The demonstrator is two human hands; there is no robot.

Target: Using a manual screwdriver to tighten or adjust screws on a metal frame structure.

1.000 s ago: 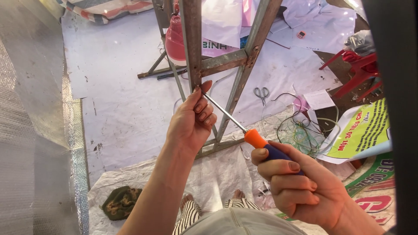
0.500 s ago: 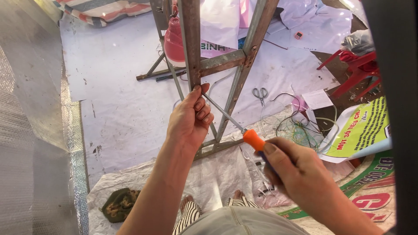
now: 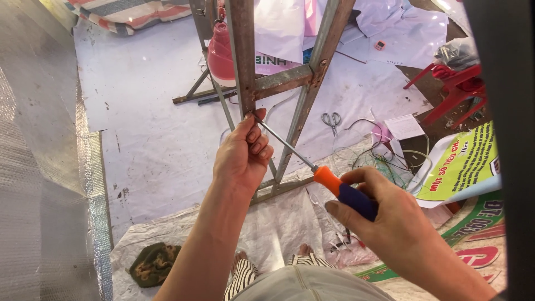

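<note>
— Metal frame [image 3: 245,50], rusty, rises through the upper centre of the frame over a white floor sheet [image 3: 150,128]. And the hands?

— Left hand [image 3: 242,159], centre, fingers curled around the upright. Right hand [image 3: 384,223], lower right, fingers wrapped tight on an orange-and-blue screwdriver [image 3: 334,187], tip at the upright.
</note>
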